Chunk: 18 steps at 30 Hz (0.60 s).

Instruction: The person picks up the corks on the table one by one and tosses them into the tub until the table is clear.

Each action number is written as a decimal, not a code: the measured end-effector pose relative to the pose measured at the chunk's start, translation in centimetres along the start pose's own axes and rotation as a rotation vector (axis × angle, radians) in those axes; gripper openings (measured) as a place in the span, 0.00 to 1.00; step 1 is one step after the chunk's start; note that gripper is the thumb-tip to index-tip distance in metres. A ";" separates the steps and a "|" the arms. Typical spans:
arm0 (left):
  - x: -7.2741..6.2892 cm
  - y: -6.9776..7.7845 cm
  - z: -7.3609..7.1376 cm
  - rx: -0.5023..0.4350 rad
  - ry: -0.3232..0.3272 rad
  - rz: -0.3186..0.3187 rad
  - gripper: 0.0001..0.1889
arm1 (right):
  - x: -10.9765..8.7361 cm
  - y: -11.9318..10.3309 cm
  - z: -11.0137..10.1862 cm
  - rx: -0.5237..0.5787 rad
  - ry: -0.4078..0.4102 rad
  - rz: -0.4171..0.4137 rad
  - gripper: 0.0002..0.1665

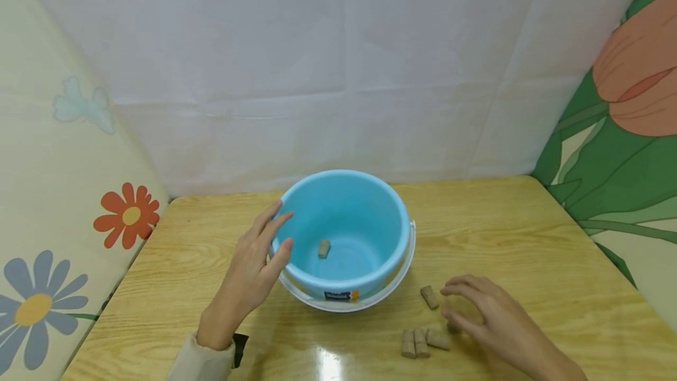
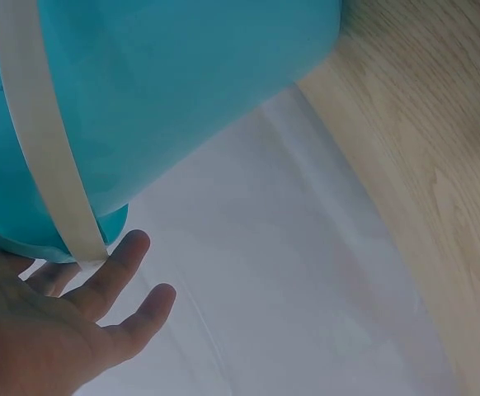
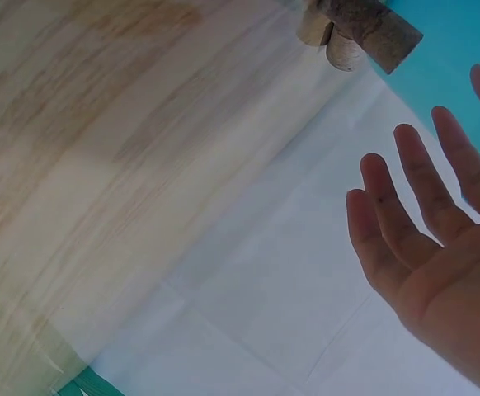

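Note:
A light blue bucket (image 1: 344, 193) with a white handle (image 1: 346, 309) stands upright on the table. One cork (image 1: 324, 249) lies inside on its bottom. My left hand (image 1: 251, 269) rests at the bucket's left rim, fingers loosely extended and thumb over the edge; the left wrist view shows two relaxed fingers (image 2: 112, 276) beside the handle. Over the table right of the bucket, my right hand (image 1: 489, 316) is spread with nothing in its grasp. A cork (image 1: 429, 297) lies just left of its fingertips, and another (image 1: 453, 327) is partly hidden under them.
Three more corks lie side by side in front of the bucket, among them the leftmost cork (image 1: 408, 344). The wooden table (image 1: 502, 222) meets a white cloth backdrop (image 1: 264, 63). Floral panels (image 1: 624, 163) flank both sides.

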<state>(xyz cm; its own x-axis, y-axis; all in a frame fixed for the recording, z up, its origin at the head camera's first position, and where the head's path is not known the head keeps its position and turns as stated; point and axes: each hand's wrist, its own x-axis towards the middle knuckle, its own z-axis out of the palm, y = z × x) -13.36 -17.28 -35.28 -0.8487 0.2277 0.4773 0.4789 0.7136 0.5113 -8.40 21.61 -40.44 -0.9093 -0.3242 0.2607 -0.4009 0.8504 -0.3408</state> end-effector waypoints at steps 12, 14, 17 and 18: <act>0.0 0.0 0.1 0.003 -0.003 -0.006 0.23 | -0.4 0.6 0.3 -0.007 -0.049 0.027 0.13; 0.0 0.0 0.1 0.003 -0.002 -0.005 0.23 | -0.5 0.6 0.3 0.000 -0.063 0.035 0.13; 0.0 0.0 0.1 0.001 -0.002 -0.006 0.23 | -0.6 0.8 0.3 0.006 -0.087 0.049 0.13; 0.0 0.0 0.1 0.001 -0.001 -0.005 0.23 | -0.6 0.8 0.4 0.007 -0.092 0.052 0.13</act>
<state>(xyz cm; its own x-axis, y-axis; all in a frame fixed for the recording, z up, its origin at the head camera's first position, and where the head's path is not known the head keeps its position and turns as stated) -13.40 -17.23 -35.33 -0.8513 0.2253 0.4739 0.4747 0.7153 0.5128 -8.20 22.36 -41.20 -0.9353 -0.3165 0.1581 -0.3531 0.8642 -0.3585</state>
